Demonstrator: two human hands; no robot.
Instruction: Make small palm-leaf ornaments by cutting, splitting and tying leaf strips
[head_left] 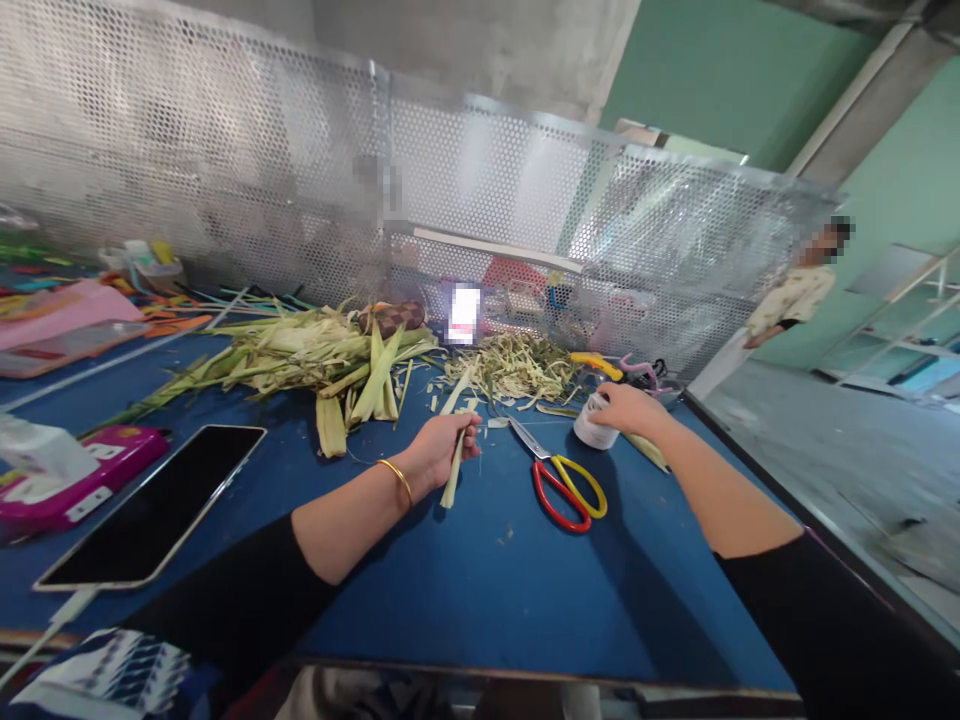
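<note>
My left hand, with a gold bangle at the wrist, is closed round a narrow pale corn husk strip that sticks out above and below the fist. At the right, my right hand has its fingers closed on a white spool standing on the blue table. Between the hands lie scissors with one red and one yellow handle, their blades slightly apart and pointing away from me. Neither hand touches them.
Behind my left hand is a heap of corn husks; shredded scraps lie right of it. A tablet and a magenta tissue box are at the left. A perforated metal screen closes the back. A person stands beyond it.
</note>
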